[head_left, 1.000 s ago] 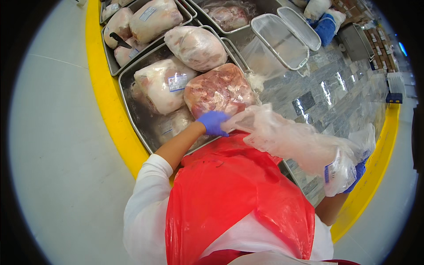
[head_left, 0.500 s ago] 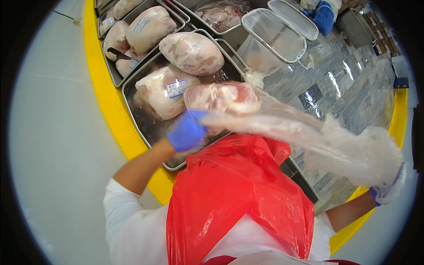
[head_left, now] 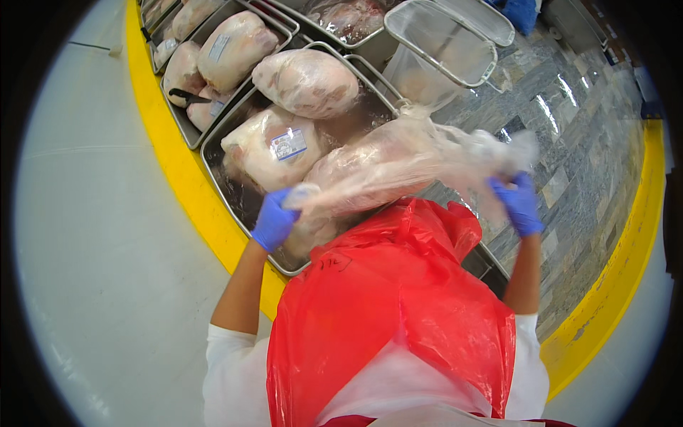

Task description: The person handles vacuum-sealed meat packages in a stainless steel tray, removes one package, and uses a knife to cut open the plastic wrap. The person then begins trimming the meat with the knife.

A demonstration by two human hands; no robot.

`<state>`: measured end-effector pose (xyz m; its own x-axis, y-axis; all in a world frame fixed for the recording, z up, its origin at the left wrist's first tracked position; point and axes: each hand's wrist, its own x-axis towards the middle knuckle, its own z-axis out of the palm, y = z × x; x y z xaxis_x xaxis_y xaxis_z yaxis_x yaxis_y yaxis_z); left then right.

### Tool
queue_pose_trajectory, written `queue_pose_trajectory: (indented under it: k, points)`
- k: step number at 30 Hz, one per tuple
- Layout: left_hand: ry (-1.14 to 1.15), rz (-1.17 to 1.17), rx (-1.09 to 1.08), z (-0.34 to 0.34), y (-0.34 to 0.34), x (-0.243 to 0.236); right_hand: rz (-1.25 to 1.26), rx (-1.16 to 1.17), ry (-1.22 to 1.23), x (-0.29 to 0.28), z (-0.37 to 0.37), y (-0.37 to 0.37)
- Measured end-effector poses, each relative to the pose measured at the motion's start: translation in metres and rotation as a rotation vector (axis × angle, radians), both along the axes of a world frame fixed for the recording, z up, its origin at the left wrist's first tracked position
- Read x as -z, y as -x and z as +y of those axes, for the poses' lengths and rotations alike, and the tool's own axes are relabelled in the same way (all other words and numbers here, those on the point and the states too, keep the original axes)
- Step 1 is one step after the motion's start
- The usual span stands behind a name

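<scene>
My left hand [head_left: 276, 219], in a blue glove, is closed on one end of a clear plastic bag [head_left: 455, 158] at the near side of a metal tub [head_left: 213, 174]. The film stretches across a large piece of meat [head_left: 384, 160] lying in the tub, and covers most of it. My right hand [head_left: 519, 205], also blue-gloved, is out to the right beyond the tub, its fingers curled at the bag's other end, which is blurred by motion. Beside this piece lie a pale wrapped meat piece [head_left: 260, 153] with a label and another wrapped piece [head_left: 306, 83].
More metal tubs [head_left: 193, 135] of wrapped meat stand at the upper left; a black-handled knife [head_left: 186, 95] rests there. A wire-rimmed holder with a clear bag [head_left: 434, 60] stands at the far right of my tub. A yellow curb [head_left: 167, 160] borders the left side.
My right hand has come in from the far right towards the tub, gathering the stretched bag closer. My left hand has shifted slightly left and nearer. The film now lies over the meat piece.
</scene>
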<state>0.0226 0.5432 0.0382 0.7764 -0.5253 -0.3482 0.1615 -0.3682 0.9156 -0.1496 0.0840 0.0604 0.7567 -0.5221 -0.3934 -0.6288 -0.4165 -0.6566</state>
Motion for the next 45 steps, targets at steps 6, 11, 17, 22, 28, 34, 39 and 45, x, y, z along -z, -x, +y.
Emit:
queue_pose_trajectory:
  k: [6, 11, 17, 22, 28, 34, 39, 45]
  points:
    - [0.051, 0.108, 0.296, -0.022, 0.066, -0.018, -0.582, -0.998, 0.060, 0.106, 0.143, -0.096]
    - [0.181, 0.122, 0.263, -0.038, 0.072, -0.017, -0.510, -1.023, 0.084, 0.162, 0.159, -0.085]
    - [0.096, -0.285, 0.170, -0.043, 0.048, 0.045, -0.191, -0.420, -0.472, 0.190, 0.106, -0.021]
    - [-0.094, -0.902, 0.549, -0.064, 0.038, 0.115, -0.243, -0.214, -0.531, 0.224, 0.094, 0.038]
    - [-0.242, -0.263, 0.657, -0.057, 0.033, 0.101, -0.349, 0.051, -0.701, 0.140, 0.103, -0.017]
    - [0.179, -0.236, -0.092, -0.031, -0.027, 0.003, -0.600, -0.146, -0.667, 0.004, 0.133, -0.170]
    - [0.085, 0.129, -0.107, -0.031, -0.009, 0.015, -0.764, -0.353, -0.397, 0.094, 0.093, -0.178]
    - [-0.241, -0.502, 0.257, -0.023, 0.028, 0.093, -0.468, -0.044, -0.460, 0.165, 0.032, -0.023]
